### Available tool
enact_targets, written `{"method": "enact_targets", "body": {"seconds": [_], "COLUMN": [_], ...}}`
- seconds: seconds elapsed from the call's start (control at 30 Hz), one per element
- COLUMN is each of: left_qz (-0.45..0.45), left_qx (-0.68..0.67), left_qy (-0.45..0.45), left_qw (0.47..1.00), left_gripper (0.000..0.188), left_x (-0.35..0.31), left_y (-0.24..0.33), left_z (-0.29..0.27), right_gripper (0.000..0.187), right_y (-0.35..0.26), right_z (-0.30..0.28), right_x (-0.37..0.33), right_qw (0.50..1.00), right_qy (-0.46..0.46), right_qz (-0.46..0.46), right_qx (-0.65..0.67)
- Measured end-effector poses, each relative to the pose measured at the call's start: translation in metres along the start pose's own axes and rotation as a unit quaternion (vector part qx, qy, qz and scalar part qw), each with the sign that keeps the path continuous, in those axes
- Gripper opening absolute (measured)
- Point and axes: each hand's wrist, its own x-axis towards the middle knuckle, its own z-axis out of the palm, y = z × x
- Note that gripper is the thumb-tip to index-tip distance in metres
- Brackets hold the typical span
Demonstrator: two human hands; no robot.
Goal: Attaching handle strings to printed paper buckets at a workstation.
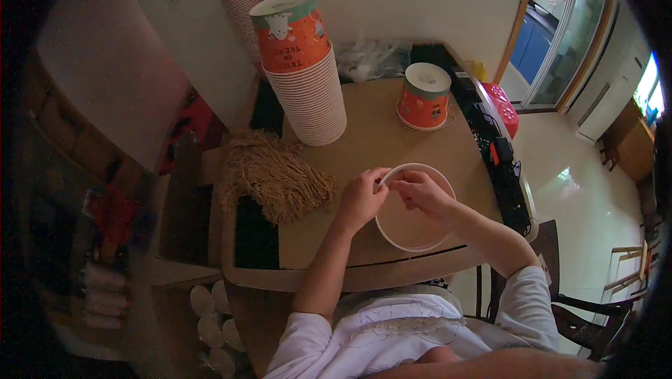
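A paper bucket (413, 230) with a white rim and a pale inside stands at the table's near edge, its mouth facing up toward me. My left hand (364, 200) is closed on the bucket's left rim, thumb and fingers pressed together there. Reaching over the opening, my right hand (421, 191) has its fingers curled in a pinch just inside the same stretch of rim. Whatever lies between those fingertips is too small or hidden to tell. To the left of my left hand lies a bundle of brown twisted paper cords (280, 179).
A tall stack of paper buckets (304, 92), the top one orange and green, rises at the back left, with more stacked behind. One bucket (425, 99) stands upside down at the back right. Cables and a power strip (498, 151) line the right edge; clear plastic (371, 60) lies behind.
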Motion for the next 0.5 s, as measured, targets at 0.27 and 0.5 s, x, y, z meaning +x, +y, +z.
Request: {"method": "enact_targets", "body": {"seconds": [0.27,0.5], "left_qz": [0.023,-0.004], "left_qx": [0.011,-0.005], "left_qy": [0.028,-0.018], "left_qw": [0.999,1.0], "left_gripper": [0.026,0.024], "left_x": [0.001,0.008], "left_y": [0.003,-0.006], "left_z": [0.001,-0.002], "right_gripper": [0.019,0.02], "right_y": [0.001,0.004], "right_z": [-0.002,0.001], "right_x": [0.004,0.007], "right_qw": [1.0,0.999], "right_qy": [0.011,0.017], "right_qz": [-0.002,-0.029], "right_qx": [-0.003,-0.011]}}
